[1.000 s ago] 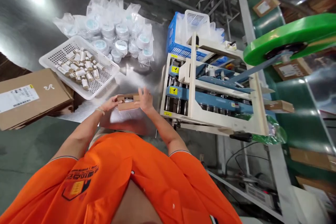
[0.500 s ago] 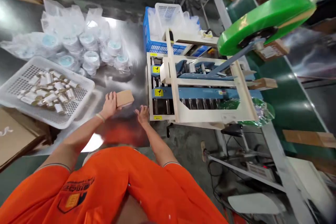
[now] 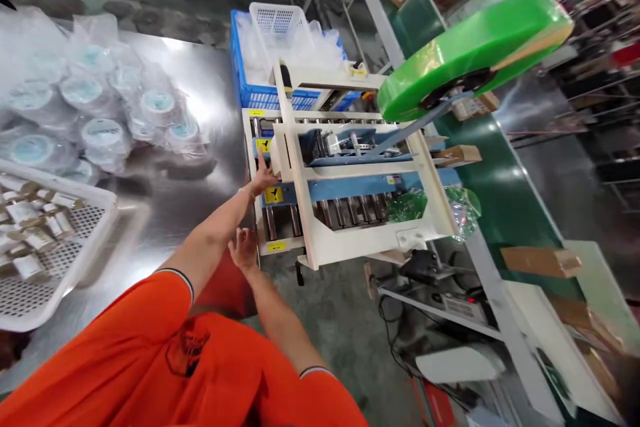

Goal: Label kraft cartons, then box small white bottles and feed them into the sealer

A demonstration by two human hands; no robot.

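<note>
My left hand (image 3: 263,178) reaches over the infeed end of a roller machine (image 3: 345,188). One of its fingers points up beside a yellow warning label (image 3: 263,145), and the others extend toward the cream frame, with nothing visible in them. Lower down, near the metal table's edge, my right hand (image 3: 243,249) is held with its fingers apart and slightly curled, holding nothing. The small cardboard box from the earlier frame cannot be made out now; the frame and my left hand cover part of the rollers.
On the metal table (image 3: 193,197) lie bagged round items (image 3: 103,137) and a white basket (image 3: 95,240) of small rolls. Behind the machine is a blue crate (image 3: 240,67). A green tape roll (image 3: 470,47) overhangs it, and a green conveyor (image 3: 530,193) runs at right.
My left hand has moved right, from the small box on the table to the machine's infeed. The box is out of sight. The view has shifted right; my right hand remains near the table edge.
</note>
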